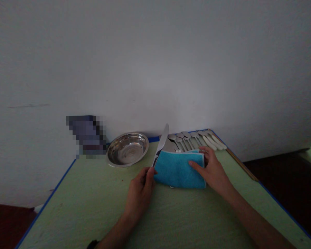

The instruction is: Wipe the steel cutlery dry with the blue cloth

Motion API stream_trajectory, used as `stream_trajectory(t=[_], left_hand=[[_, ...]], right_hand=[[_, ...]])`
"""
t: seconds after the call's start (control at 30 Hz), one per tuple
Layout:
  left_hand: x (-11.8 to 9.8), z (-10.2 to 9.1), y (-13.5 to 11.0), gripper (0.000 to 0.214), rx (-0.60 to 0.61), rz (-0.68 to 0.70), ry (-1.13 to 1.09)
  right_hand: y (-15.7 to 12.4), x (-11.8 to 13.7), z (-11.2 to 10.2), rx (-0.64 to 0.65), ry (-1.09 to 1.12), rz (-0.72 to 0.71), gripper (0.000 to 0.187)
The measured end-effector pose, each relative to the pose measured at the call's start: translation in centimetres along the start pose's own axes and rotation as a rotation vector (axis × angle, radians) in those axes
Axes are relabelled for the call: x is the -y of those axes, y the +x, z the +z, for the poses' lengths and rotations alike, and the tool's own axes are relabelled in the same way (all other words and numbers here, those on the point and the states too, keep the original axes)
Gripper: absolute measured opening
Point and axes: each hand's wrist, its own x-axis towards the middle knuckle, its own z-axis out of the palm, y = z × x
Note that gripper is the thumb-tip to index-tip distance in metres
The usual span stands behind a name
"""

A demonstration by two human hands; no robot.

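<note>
My left hand (141, 188) is closed around the handle of a table knife (163, 137), its blade pointing up and slightly right. A folded blue cloth (180, 170) with a pale edge hangs just right of the knife, its left corner at my left fingers. My right hand (209, 167) grips the cloth's right side, thumb in front and fingers behind. Behind the cloth lies a row of spoons and other cutlery (186, 138), partly covered by it. The lower part of the knife's handle is hidden in my left hand.
A shallow steel bowl (128, 152) stands at the back left of the green table (98, 197), near the wall. A blurred-out dark device (86, 135) leans at the far left corner. White-handled cutlery (214, 142) lies at the back right, close to the table's edge.
</note>
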Motion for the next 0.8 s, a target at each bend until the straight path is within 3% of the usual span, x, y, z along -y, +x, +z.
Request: stream_trajectory(t=[0.13,0.3,0.57,0.7,0.8], left_hand=[[0.1,0.0,0.3,0.031,-0.013,0.030,0.045],[0.3,0.1,0.4,0.028,-0.038,0.044,0.008],[0.0,0.3,0.4,0.033,0.030,0.012,0.024],[-0.4,0.2,0.1,0.036,-0.012,0.000,0.029],[-0.5,0.3,0.0,0.038,-0.009,-0.001,0.040]], right_hand=[[-0.2,-0.7,0.2,-0.031,-0.336,-0.244,0.022],[-0.4,-1.2,0.3,-0.073,-0.623,-0.338,0.025],[0.1,-0.8,0.3,-0.079,-0.581,-0.400,0.010],[0.7,-0.3,0.7,-0.100,-0.491,-0.474,0.014],[1.1,-0.4,1.1,-0.078,-0.577,-0.430,0.024]])
